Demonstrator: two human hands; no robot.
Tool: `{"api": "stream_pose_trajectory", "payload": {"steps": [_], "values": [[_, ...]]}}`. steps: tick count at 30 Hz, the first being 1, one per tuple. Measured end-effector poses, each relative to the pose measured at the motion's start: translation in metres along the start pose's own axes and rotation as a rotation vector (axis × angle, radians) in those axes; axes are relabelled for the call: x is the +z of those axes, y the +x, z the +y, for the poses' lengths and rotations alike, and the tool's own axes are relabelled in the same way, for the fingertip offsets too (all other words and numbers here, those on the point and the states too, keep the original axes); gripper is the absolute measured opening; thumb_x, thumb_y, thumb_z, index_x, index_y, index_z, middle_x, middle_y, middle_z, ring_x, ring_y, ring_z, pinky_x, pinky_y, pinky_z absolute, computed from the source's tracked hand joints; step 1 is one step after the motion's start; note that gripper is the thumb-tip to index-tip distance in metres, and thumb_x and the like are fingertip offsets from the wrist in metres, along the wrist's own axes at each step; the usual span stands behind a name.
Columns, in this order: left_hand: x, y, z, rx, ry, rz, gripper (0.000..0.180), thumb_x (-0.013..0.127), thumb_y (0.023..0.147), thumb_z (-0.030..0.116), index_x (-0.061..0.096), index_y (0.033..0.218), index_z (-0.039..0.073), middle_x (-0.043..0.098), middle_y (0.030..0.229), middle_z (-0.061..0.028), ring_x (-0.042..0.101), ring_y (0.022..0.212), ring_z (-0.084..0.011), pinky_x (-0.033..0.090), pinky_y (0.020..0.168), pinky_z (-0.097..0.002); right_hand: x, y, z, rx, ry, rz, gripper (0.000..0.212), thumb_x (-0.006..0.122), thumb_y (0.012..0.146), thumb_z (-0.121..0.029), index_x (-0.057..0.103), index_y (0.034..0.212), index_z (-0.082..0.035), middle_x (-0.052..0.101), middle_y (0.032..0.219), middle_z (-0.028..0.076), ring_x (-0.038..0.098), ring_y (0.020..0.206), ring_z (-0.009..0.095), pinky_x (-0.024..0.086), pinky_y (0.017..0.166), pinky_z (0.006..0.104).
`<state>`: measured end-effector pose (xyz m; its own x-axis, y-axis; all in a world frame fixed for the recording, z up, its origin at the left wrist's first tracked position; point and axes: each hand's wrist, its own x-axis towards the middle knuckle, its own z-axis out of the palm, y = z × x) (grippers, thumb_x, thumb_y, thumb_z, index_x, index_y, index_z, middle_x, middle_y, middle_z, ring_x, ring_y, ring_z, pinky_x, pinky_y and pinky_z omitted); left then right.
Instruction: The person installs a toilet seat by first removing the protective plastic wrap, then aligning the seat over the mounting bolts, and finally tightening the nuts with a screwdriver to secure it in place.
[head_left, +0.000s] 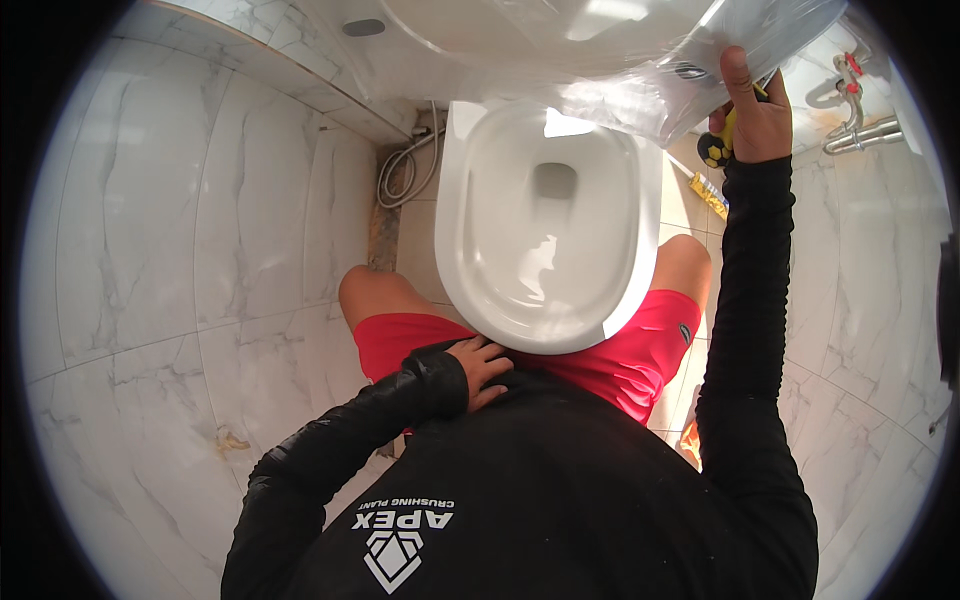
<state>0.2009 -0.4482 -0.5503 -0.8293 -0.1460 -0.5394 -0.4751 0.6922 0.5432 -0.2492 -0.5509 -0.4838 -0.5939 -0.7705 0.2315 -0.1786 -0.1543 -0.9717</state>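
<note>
A white toilet bowl stands between my knees, its inside open to view. Above its far end is a large glossy white piece, partly covered with clear plastic film. At the film's right edge, my right hand is closed around a yellow-and-black tool handle with a round, ball-patterned end. The thumb points up along the film, and the tool's other end is mostly hidden. My left hand lies against my black shirt at the waist, fingers apart and holding nothing, close to the bowl's near rim.
A coiled grey hose hangs by the left wall. On the floor right of the bowl lies a yellow sealant cartridge. Red-handled valves and a chrome pipe stick out at the far right. Marble-patterned tiled walls close in both sides.
</note>
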Motion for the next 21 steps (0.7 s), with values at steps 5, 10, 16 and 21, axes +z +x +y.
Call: {"api": "stream_pose_trajectory", "payload": {"steps": [5,10,16,21], "values": [[-0.034,0.006,0.002,-0.199,0.111,-0.268,0.053,0.065,0.093,0.046,0.061,0.131,0.009,0.057,0.133,-0.0169,0.055,0.124,-0.0389,0.043,0.105,-0.0523,0.003,0.0,0.001,0.049,0.067,-0.013,0.066,0.078,0.086,-0.059,0.062,0.118,-0.003,0.069,0.085,0.004,0.056,0.053,0.01,0.044,0.047,0.0227],[-0.025,-0.058,-0.027,-0.393,-0.059,-0.321,0.047,0.067,0.09,0.042,0.066,0.124,0.009,0.057,0.118,-0.0204,0.062,0.108,-0.0404,0.054,0.09,-0.0489,0.004,-0.001,0.003,0.071,0.063,0.033,0.068,0.079,0.084,-0.06,0.062,0.116,-0.002,0.07,0.084,0.005,0.056,0.052,0.009,0.045,0.047,0.0222],[0.104,-0.166,-0.039,-0.417,-0.27,0.21,0.04,0.072,0.09,0.029,0.061,0.12,0.005,0.055,0.113,-0.0229,0.064,0.1,-0.0418,0.054,0.087,-0.0472,0.005,0.004,-0.001,-0.055,0.054,0.025,0.068,0.08,0.083,-0.06,0.062,0.113,-0.003,0.07,0.082,0.005,0.057,0.053,0.009,0.045,0.047,0.0213],[0.105,-0.159,-0.051,-0.466,-0.474,0.27,0.046,0.074,0.091,0.035,0.064,0.124,0.004,0.063,0.114,-0.0209,0.065,0.106,-0.0388,0.053,0.093,-0.044,0.008,0.04,0.006,-0.118,-0.001,-0.018,0.065,0.08,0.083,-0.061,0.062,0.111,-0.005,0.067,0.078,0.004,0.058,0.054,0.01,0.047,0.05,0.0232]]}}
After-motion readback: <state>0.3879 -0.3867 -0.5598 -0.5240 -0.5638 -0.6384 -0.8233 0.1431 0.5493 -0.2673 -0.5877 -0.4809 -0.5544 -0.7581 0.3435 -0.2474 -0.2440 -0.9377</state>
